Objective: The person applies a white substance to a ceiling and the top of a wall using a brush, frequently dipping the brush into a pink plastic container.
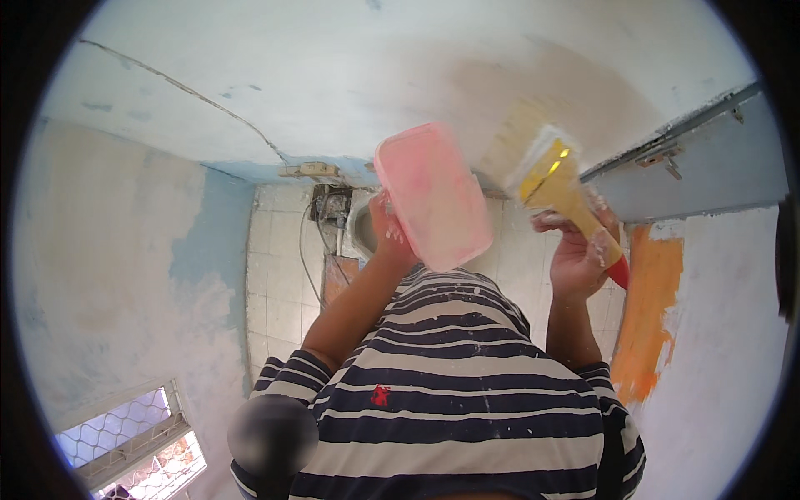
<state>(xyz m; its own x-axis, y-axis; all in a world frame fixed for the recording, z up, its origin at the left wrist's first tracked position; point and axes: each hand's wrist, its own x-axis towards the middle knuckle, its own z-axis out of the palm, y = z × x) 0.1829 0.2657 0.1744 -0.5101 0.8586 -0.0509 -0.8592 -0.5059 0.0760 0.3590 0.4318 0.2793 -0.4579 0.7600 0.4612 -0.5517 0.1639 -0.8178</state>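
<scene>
My left hand [391, 229] is closed around the left side of a pink plastic tub [410, 143], with pale smears on its inside. White specks stick to these fingers. A wide flat paintbrush [557, 179] is gripped by its yellowish handle in my right hand [581, 257]. The handle ends in red, and the bristles, blurred by motion, point up and left toward the wall. Whitish paint coats the base of the bristles and the fingers around the handle. Brush and tub are apart, the brush to the right. A darker, damp-looking patch spreads over the white wall [350, 92] ahead.
A grey-blue door [708, 158] with a metal latch is at the right, above an orange-painted strip [650, 308]. Below the tub stand a pale basin-like bucket [361, 229] and dark equipment with cables [327, 204]. A barred window [133, 433] lies lower left.
</scene>
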